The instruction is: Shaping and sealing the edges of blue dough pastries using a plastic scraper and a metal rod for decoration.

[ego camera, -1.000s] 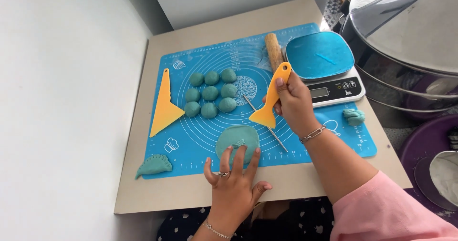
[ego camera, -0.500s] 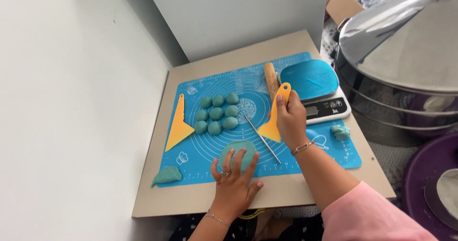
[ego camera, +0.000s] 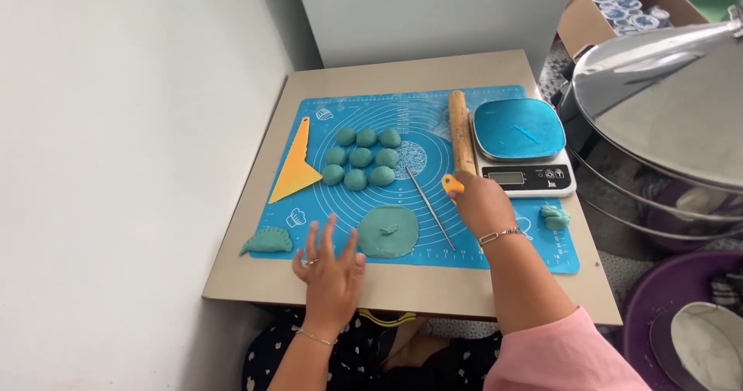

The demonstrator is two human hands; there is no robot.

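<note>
Lifting left hand (ego camera: 331, 271) off dough disc (ego camera: 388, 232)

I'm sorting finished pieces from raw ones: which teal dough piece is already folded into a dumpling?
The crescent-shaped dumpling at the mat's near-left corner; the others are round balls, one flat disc and a lump.

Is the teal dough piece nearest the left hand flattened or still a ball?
Flattened: the teal dough piece lies as a thin round disc on the blue mat.
</note>
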